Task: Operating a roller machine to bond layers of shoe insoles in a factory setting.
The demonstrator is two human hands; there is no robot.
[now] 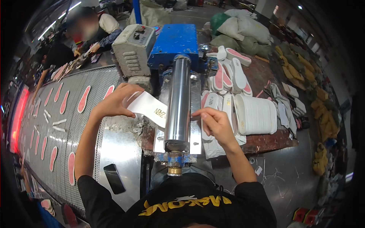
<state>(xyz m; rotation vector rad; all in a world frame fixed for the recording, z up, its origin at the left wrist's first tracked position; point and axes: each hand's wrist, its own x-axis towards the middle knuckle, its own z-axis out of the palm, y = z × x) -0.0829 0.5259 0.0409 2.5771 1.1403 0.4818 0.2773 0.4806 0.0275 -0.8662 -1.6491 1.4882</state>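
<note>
gripping curved white, gold-lettered insole at nine o'clock of roller: left hand half-curled; right hand, hold unclear.

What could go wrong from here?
Right hand has its index finger close beside the metal roller; if that turns, it might pinch.
White insole bows between left hand and roller; it could crease or skew if drawn in.
Black phone lies near the left arm; a swing could knock it.

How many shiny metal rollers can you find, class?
1: the metal roller between the left hand, which holds a white insole, and the right hand, in front of the blue housing. Another may be hidden beneath.
</note>
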